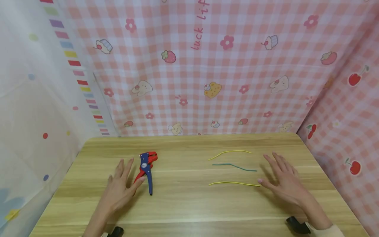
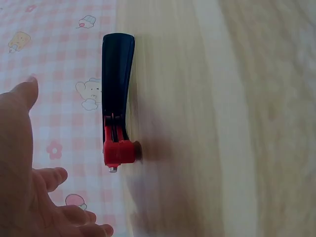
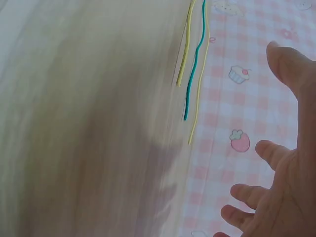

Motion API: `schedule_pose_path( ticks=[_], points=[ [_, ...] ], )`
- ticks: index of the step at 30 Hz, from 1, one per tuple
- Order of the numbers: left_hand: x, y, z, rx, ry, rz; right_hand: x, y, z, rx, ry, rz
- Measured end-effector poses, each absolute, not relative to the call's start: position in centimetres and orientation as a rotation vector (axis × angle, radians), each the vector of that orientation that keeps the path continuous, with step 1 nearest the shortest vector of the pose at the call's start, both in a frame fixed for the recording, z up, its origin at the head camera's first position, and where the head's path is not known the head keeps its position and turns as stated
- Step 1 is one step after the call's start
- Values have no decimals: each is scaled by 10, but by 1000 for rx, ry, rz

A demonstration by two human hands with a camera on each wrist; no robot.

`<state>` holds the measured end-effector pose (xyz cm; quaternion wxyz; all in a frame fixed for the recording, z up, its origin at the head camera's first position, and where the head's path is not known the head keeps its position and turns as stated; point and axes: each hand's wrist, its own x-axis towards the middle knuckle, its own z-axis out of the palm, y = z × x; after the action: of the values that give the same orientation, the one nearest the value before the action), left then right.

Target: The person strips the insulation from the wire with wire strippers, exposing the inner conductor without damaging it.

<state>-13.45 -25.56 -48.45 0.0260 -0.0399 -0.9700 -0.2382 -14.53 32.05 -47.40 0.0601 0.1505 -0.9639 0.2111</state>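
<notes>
A red and blue wire stripper [image 1: 144, 165] lies on the left half of the table, its handles towards the front. Just left of it is my left hand [image 1: 118, 191], fingers spread and holding nothing; in the left wrist view the wire stripper [image 2: 117, 84] is apart from the fingers. Two yellow wires [image 1: 234, 151] and a green wire [image 1: 235, 165] lie on the right half, roughly parallel. To their right is my right hand [image 1: 285, 184], fingers spread and with nothing in it. Its thumb is close to the end of the front yellow wire [image 1: 234, 182].
The wooden table [image 1: 183, 210] reaches back to a pink checked curtain [image 1: 189, 108]. A white curtain [image 1: 44, 108] hangs at the left, and another pink checked cloth [image 1: 340, 131] at the right. Black straps [image 1: 297, 225] are at both wrists.
</notes>
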Motion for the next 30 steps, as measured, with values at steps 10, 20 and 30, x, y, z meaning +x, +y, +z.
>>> schedule_pose_path(
  ticks=[10, 20, 30],
  points=[
    [-135, -243, -482, -102, -2969, -808, -149, 298, -476, 560, -2860, 688],
    [-140, -232, -480, -165, -2897, -806, -154, 273, -482, 664, -2862, 731],
    [-148, -226, -485, -93, -2859, -890, -149, 251, -484, 723, -2839, 818]
  ],
)
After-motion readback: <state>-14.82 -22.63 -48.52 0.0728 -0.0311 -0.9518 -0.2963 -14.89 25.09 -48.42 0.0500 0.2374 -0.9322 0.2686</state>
